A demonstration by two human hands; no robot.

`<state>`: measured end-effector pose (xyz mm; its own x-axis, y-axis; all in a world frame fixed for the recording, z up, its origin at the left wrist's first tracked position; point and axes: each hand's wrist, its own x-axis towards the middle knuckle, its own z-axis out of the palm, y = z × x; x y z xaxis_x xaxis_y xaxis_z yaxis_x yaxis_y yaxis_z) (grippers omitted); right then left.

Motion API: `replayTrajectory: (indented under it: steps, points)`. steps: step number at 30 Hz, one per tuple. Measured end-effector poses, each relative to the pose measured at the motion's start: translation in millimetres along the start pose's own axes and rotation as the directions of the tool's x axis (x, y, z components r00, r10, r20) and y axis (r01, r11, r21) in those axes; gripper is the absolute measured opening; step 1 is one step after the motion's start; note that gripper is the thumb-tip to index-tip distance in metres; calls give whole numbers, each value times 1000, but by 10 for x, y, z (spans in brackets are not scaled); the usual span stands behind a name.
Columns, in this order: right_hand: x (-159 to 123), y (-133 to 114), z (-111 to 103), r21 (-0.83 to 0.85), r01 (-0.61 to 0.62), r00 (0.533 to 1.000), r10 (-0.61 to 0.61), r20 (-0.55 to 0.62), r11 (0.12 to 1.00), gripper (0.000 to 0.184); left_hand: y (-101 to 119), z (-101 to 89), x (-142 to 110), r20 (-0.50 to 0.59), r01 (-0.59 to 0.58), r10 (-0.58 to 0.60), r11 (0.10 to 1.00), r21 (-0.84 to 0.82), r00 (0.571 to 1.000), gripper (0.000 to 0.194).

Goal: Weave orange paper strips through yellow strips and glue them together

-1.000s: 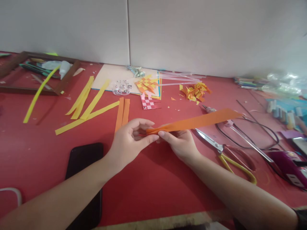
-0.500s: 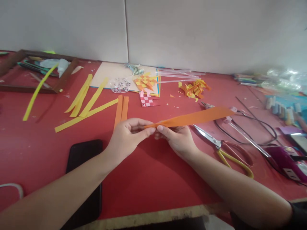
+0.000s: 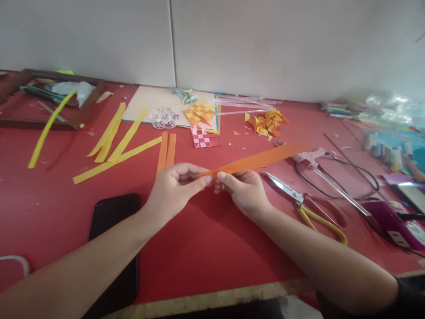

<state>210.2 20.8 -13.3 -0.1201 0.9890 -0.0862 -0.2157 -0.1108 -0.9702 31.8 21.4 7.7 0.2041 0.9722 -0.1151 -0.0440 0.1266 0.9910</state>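
An orange paper strip (image 3: 262, 159) is held above the red table, pinched at its left end. My left hand (image 3: 177, 184) grips that end between thumb and fingers. Close beside it, my right hand (image 3: 244, 188) pinches the same strip, whose long free part points up and to the right, its tip blurred. Behind my left hand lie two more orange strips (image 3: 171, 150). Several yellow strips (image 3: 117, 161) are spread farther left. Beyond the hands sit a pink-and-red woven paper fish (image 3: 201, 138) and an orange-and-yellow woven piece (image 3: 199, 113).
Scissors (image 3: 292, 192) lie right of my right hand, near a glue gun (image 3: 310, 157) with its cable. A black phone (image 3: 114, 248) is partly under my left forearm. Paper scraps (image 3: 268, 122), googly eyes (image 3: 165, 118) and a wooden frame (image 3: 88, 106) stand farther back.
The free end of the orange strip has swung and bent, now blurred and reaching less far right. Both hands keep their pinch; the whole view has shifted slightly.
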Motion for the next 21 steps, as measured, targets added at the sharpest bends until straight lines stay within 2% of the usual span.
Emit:
replayTrajectory:
  steps: [8, 18, 21]
  points:
    - [-10, 17, 8, 38, 18, 1000, -18, 1, 999, 15, -1, 12, 9, 3, 1, -1, 1000, -11, 1000, 18]
    - [-69, -4, 51, -43, 22, 999, -21, 37, 999, 17, 10, -22, 38, 108, -34, 18, 988, 153, 994, 20]
    - [-61, -5, 60, -20, 12, 1000, -12, 16, 1000, 17, 11, -13, 38, 66, -21, 9, 985, 169, 998, 20]
